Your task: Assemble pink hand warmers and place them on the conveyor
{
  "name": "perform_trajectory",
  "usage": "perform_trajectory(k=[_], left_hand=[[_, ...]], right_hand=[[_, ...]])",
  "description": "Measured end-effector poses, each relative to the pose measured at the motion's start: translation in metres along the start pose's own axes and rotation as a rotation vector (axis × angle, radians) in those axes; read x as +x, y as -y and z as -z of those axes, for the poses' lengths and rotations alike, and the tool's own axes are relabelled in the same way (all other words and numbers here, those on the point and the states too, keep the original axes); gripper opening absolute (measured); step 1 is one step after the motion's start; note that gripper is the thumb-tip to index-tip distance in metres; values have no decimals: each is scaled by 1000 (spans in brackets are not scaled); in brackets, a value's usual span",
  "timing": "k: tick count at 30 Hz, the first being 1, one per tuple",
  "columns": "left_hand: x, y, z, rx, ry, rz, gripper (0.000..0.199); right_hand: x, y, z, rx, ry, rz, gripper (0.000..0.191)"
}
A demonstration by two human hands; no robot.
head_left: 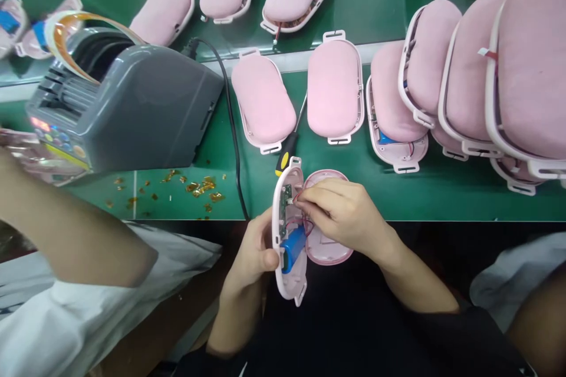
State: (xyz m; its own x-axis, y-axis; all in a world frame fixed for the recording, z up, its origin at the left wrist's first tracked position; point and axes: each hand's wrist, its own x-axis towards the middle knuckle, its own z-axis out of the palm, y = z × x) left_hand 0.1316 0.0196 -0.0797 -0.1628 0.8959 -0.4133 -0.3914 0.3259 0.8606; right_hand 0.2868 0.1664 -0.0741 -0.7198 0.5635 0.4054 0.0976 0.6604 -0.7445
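Observation:
My left hand (pixel 254 253) grips the outer edge of an opened pink shell (pixel 299 283), which is tilted on its side at the table's front edge. Inside the shell sit a green circuit board (pixel 285 212) and a blue battery (pixel 293 249) with thin red wires. Just right of it is the other half, a pink oval cover (pixel 329 250), joined by wires. My right hand (pixel 342 212) is over that cover, its thumb and forefinger pinched on a small white connector (pixel 290 201) with red wire beside the board.
A grey tape dispenser (pixel 145 106) with a black cable (pixel 230 123) stands left, near gold scraps (pixel 203 185). A screwdriver (pixel 286 156) lies behind the shell. Pink units (pixel 335 88) line the back; others are stacked right (pixel 473 70). Another person's arm (pixel 79 230) reaches in at left.

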Motion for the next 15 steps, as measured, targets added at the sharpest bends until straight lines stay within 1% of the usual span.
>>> perform_trajectory(k=[2,5,8,10,11,13,15], left_hand=[[0,-1,-1,30,7,-27,107],[2,-4,-2,89,16,-55,107],[5,-10,-1,131,31,-55,106],[8,-14,0,147,51,-46,106],[9,-16,0,154,68,-43,107],[12,-21,-1,167,94,-38,105],[14,-24,-1,182,113,-43,100]], right_hand=[[1,2,3,-32,23,22,23],[4,0,6,5,31,38,23],[7,-6,7,99,24,30,16],[8,-8,7,125,10,-18,10],[7,-8,7,115,-5,-52,9],[7,-8,7,60,-64,-95,14],[5,-8,5,10,-141,-80,20]])
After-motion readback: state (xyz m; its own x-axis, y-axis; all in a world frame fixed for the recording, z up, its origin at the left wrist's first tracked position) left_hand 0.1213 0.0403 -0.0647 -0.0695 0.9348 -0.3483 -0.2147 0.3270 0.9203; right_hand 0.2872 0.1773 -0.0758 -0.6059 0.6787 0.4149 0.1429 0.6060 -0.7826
